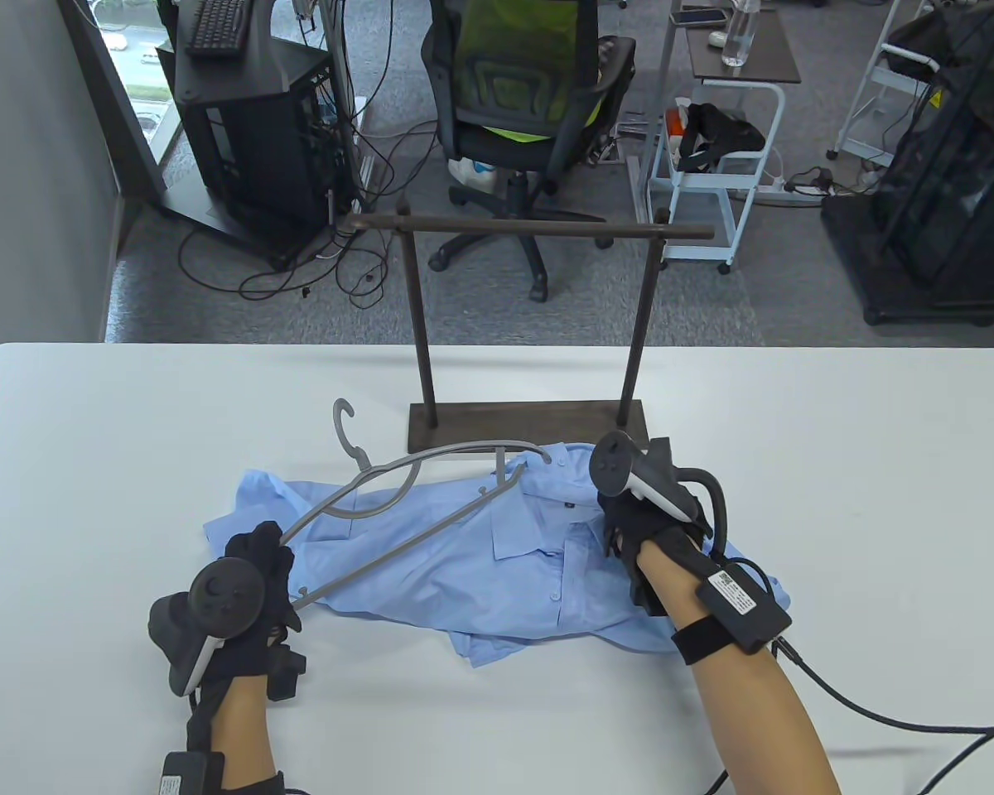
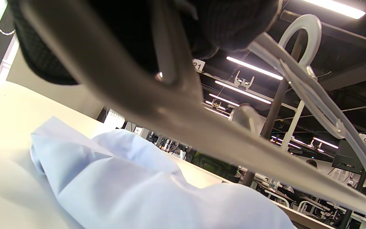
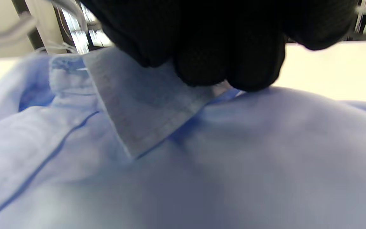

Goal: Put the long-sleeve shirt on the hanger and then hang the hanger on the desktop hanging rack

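Shirt, pale blue and long-sleeved, lies crumpled on the white bench just in front of the desktop hanging rack, with its collar toward the rack's flat base and its buttoned front facing up. A grey hanger sits slanted over the left part of the shirt: its hook points up and away toward the rack, one shoulder end reaches the collar area, and the other end is at the left hand. That hand's grip is clenched round the hanger's lower corner, where the arm and the bottom bar meet; in the left wrist view the dark gloved fingers wrap over the grey bars, and the hanger is held up off the cloth, with the shirt bunched beneath it. The right hand is down on the shirt near the collar, just right of the hanger's far end. In the right wrist view its gloved fingers pinch the edge of the collar flap, so this grip is grasping the shirt's fabric. The rack stands upright at the far middle of the bench, two posts joined by a bare top bar. Beyond the bench an office chair stands on the grey floor.
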`<state>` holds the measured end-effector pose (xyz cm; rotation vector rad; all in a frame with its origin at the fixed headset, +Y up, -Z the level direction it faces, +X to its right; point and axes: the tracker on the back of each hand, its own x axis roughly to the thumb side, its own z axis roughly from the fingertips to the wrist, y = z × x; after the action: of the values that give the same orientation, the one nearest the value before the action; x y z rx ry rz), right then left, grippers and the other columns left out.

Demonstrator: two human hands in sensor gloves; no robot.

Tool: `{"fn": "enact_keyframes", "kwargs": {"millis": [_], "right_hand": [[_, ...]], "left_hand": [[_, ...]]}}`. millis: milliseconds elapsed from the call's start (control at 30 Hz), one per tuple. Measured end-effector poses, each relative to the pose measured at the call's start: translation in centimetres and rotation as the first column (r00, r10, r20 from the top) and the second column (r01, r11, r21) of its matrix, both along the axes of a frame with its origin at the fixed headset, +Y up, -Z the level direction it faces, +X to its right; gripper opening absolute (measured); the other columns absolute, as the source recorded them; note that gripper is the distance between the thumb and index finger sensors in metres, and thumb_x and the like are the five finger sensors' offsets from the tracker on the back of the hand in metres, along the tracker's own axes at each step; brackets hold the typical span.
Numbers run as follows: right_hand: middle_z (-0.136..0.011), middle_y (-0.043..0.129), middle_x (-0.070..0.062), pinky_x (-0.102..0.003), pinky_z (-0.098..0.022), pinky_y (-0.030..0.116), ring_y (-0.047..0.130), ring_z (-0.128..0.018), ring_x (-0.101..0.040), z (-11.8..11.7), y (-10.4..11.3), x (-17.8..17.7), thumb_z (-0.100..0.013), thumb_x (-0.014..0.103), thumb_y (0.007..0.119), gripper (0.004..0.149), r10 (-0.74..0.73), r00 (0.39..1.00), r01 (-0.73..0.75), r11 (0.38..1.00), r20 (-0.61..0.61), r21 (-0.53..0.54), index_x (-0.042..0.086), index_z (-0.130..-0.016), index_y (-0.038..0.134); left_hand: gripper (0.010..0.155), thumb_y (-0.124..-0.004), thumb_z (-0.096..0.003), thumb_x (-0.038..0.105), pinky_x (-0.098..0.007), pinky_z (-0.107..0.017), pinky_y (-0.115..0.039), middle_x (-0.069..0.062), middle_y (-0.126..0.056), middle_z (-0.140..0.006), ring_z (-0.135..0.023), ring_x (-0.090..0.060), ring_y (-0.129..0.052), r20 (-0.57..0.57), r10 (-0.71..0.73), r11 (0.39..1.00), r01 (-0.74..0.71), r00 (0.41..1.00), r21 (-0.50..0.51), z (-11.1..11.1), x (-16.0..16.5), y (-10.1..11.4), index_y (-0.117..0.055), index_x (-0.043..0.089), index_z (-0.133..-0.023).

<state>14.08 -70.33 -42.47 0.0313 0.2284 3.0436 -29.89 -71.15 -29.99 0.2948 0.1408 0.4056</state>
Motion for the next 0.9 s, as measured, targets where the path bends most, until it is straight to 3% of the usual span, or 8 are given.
{"fn": "enact_keyframes", "kwargs": {"millis": [167,367,567,800,900], "right_hand": [[-0.068,0.097,-0.009,-0.057,-0.050,0.079,0.099,-0.060,-0.038,4.0,2.5,1.6,-0.040,0.027,0.089,0.041,-0.082,0.994,0.095,0.967,-0.067,0.237,0.024,-0.082,0.090],[-0.070,0.097,-0.009,-0.057,-0.051,0.078,0.098,-0.061,-0.037,10.0,4.3,3.0,-0.040,0.026,0.089,0.041,-0.117,0.981,0.177,0.869,-0.156,0.462,0.025,-0.081,0.090],[-0.070,0.096,-0.008,-0.056,-0.052,0.078,0.098,-0.061,-0.036,14.1,4.6,3.5,-0.040,0.026,0.089,0.041,-0.122,0.965,0.235,0.791,-0.232,0.564,0.026,-0.081,0.089],[-0.071,0.095,-0.008,-0.055,-0.051,0.079,0.098,-0.062,-0.035,16.7,3.1,2.7,-0.040,0.027,0.089,0.041,-0.086,0.944,0.279,0.722,-0.319,0.633,0.027,-0.081,0.089],[-0.071,0.095,-0.007,-0.055,-0.052,0.079,0.098,-0.062,-0.035,17.9,2.3,1.7,-0.040,0.027,0.089,0.040,-0.018,0.934,0.261,0.717,-0.357,0.646,0.027,-0.081,0.088]], "left_hand": [[0.050,-0.076,-0.0448,0.040,-0.056,-0.049,-0.085,-0.007,-0.086,-0.080,-0.040,-0.022,-0.099,0.050,0.006,1.000,-0.007,0.999,0.017,0.1,0.5,0.3,-0.074,0.024,-0.092],[0.049,-0.076,-0.0443,0.040,-0.057,-0.057,-0.079,-0.004,-0.086,-0.082,-0.044,-0.022,-0.099,0.196,0.007,0.996,-0.024,0.981,0.085,0.5,2.2,1.3,-0.073,0.027,-0.092],[0.050,-0.076,-0.0443,0.041,-0.058,-0.064,-0.073,-0.003,-0.084,-0.084,-0.049,-0.022,-0.099,0.291,0.013,0.993,-0.046,0.956,0.109,0.6,5.2,1.9,-0.072,0.029,-0.092],[0.050,-0.077,-0.0444,0.041,-0.059,-0.067,-0.068,-0.002,-0.083,-0.086,-0.053,-0.022,-0.099,0.323,0.000,0.996,-0.029,0.946,0.085,0.8,8.9,1.7,-0.072,0.030,-0.092],[0.050,-0.078,-0.0435,0.041,-0.058,-0.068,-0.068,-0.002,-0.083,-0.086,-0.054,-0.022,-0.099,0.330,-0.002,0.992,-0.040,0.944,0.120,0.9,10.7,0.6,-0.073,0.030,-0.092]]}}
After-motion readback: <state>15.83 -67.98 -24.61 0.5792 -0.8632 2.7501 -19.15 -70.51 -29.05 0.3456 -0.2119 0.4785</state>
